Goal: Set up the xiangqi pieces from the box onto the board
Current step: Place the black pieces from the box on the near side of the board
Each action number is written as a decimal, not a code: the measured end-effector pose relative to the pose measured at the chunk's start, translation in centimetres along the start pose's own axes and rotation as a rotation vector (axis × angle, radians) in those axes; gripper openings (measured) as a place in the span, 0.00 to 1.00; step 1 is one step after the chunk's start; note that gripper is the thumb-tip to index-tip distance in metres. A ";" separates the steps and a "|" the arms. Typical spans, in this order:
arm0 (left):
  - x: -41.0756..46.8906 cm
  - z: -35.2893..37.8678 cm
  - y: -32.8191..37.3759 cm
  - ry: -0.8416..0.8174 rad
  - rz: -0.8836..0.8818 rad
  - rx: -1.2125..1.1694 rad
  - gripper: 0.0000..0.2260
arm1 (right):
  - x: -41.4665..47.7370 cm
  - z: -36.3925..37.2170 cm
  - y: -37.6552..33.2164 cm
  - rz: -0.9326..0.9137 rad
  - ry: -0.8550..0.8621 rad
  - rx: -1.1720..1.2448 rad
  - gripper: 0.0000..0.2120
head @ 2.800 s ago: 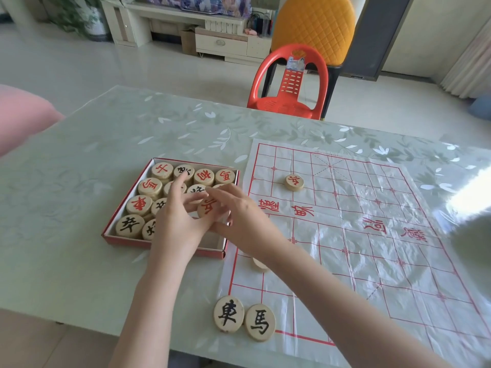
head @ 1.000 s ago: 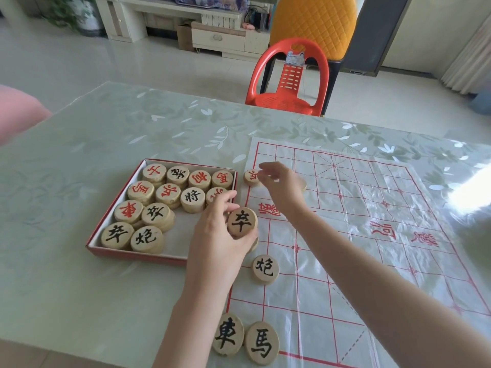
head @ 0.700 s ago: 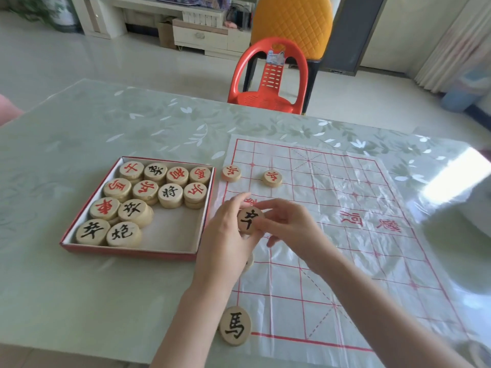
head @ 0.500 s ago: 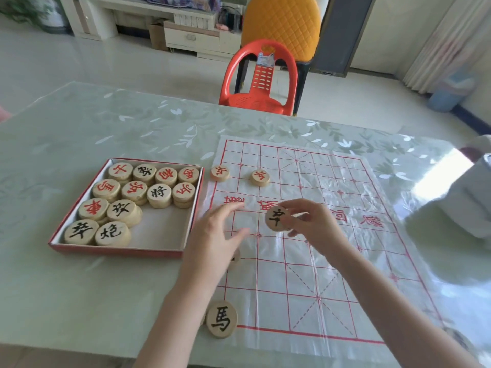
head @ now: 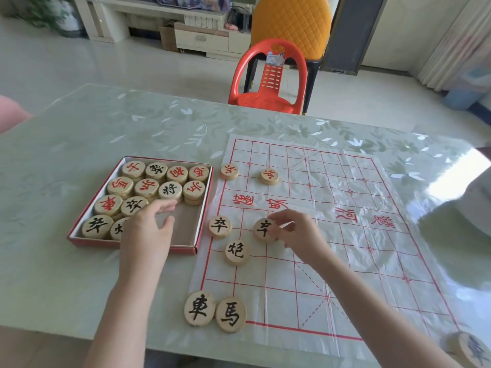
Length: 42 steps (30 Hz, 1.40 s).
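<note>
The red-rimmed box (head: 204,208) lies left of the plastic xiangqi board (head: 345,235) and holds several round wooden pieces (head: 148,188). My right hand (head: 297,232) pinches a black soldier piece (head: 263,229) that rests on the board's near half. A second black soldier (head: 219,226) sits to its left, a black cannon (head: 236,251) below them. A black chariot (head: 199,308) and horse (head: 230,314) lie at the near left corner. Two red soldiers (head: 229,171) (head: 269,176) sit on the far half. My left hand (head: 148,229) hovers open over the box's bare part.
A red plastic chair (head: 268,78) stands at the table's far edge, a yellow quilted chair (head: 291,25) behind it. Another wooden piece (head: 470,349) lies at the bottom right. A pale bulky object (head: 473,200) sits at the right edge of the glossy green table.
My right hand took the black soldier from the left hand and lowered it onto the board. My left hand moved back left over the box, fingers spread.
</note>
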<state>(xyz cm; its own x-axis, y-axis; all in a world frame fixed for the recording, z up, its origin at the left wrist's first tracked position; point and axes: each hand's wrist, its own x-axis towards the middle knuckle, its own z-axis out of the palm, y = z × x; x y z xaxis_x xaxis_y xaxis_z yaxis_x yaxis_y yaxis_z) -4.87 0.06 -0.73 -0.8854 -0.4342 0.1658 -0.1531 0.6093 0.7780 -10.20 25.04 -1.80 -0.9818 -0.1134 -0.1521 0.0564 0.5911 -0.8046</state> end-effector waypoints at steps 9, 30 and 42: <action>1.3 -2.1 -2.8 0.184 -0.088 0.167 0.13 | -0.5 0.5 -1.4 -0.105 0.150 -0.030 0.08; 1.9 -3.8 -2.8 0.211 -0.145 -0.230 0.30 | 0.9 10.4 -11.2 -0.280 -0.097 0.135 0.10; 1.9 -3.7 -2.1 -0.037 0.042 -0.406 0.33 | 0.8 12.3 -13.3 -0.047 -0.321 0.509 0.08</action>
<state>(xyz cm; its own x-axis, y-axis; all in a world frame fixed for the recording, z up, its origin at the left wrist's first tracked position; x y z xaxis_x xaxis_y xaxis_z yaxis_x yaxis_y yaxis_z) -4.63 -4.52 0.19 -0.9033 -0.3861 0.1868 0.0630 0.3114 0.9482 -9.52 7.23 1.73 -0.8861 -0.4122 -0.2120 0.1721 0.1320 -0.9762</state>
